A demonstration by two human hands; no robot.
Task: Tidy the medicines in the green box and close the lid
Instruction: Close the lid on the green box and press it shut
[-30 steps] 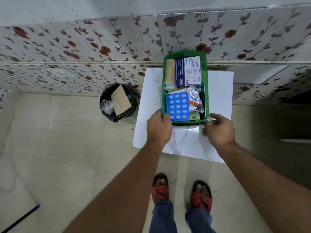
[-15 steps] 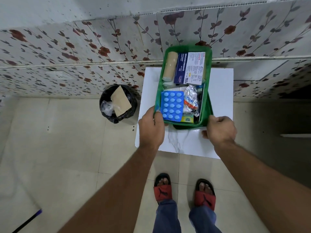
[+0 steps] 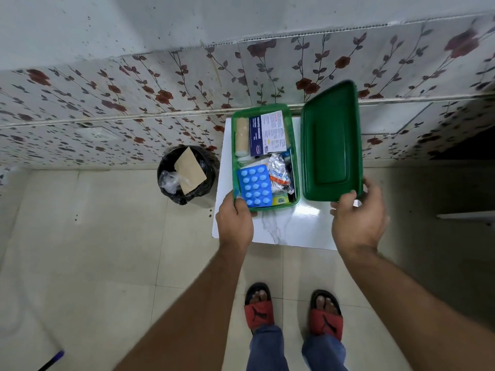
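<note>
The green box (image 3: 233, 156) stands open on a small white table (image 3: 289, 228). Inside lie a beige bandage roll (image 3: 241, 137), a blue-and-white medicine carton (image 3: 267, 133), a blue blister pack of pills (image 3: 255, 186) and a crumpled foil sachet (image 3: 280, 174). My left hand (image 3: 235, 223) grips the box's near left corner. My right hand (image 3: 357, 220) holds the green lid (image 3: 330, 143) by its near edge, to the right of the box and lifted, its inner side facing me.
A black bin (image 3: 186, 174) lined with a bag, holding a brown cardboard piece, stands on the floor left of the table. A flower-patterned wall runs behind. My feet in red sandals (image 3: 259, 309) stand in front of the table. A blue-tipped stick (image 3: 52, 361) lies at bottom left.
The box was lifted off the lid beneath it and now sits further left. My right hand has drawn the lid out and raised it at the right.
</note>
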